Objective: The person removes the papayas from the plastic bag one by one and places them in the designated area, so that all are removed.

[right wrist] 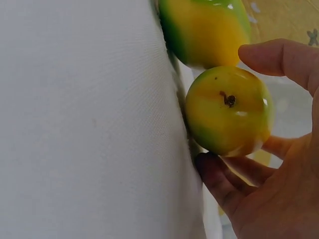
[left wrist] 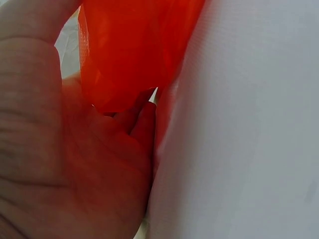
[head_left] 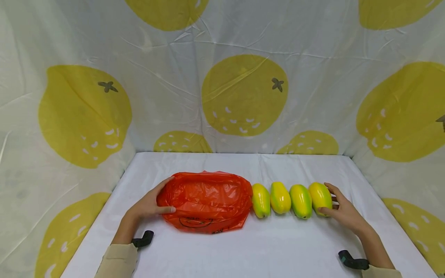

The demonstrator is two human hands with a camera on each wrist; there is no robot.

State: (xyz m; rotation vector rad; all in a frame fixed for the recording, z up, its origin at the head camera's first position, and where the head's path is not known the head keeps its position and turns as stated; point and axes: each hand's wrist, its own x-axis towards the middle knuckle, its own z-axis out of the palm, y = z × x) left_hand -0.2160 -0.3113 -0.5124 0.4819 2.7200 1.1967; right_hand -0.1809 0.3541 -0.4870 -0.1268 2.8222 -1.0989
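Note:
A red plastic bag [head_left: 212, 222] lies on the white cloth with its wide mouth facing up. My left hand [head_left: 147, 204] holds its left end, thumb over the front rim and fingers at the back; the left wrist view shows the red film [left wrist: 132, 50] between thumb and fingers. Right of the bag, several yellow-green papayas stand in a row, the leftmost papaya [head_left: 260, 200] right at the bag's edge. My right hand [head_left: 347, 216] grips the rightmost papaya [head_left: 320, 197], thumb at its near end and fingers round its right side. Its dark stem spot shows on that papaya [right wrist: 227, 112] in the right wrist view.
White cloth covers the table [head_left: 278, 247]. A pale curtain [head_left: 240, 34] printed with big yellow fruits rises behind and along both sides. Black camera mounts sit on the left wrist [head_left: 143, 239] and the right wrist [head_left: 352, 261].

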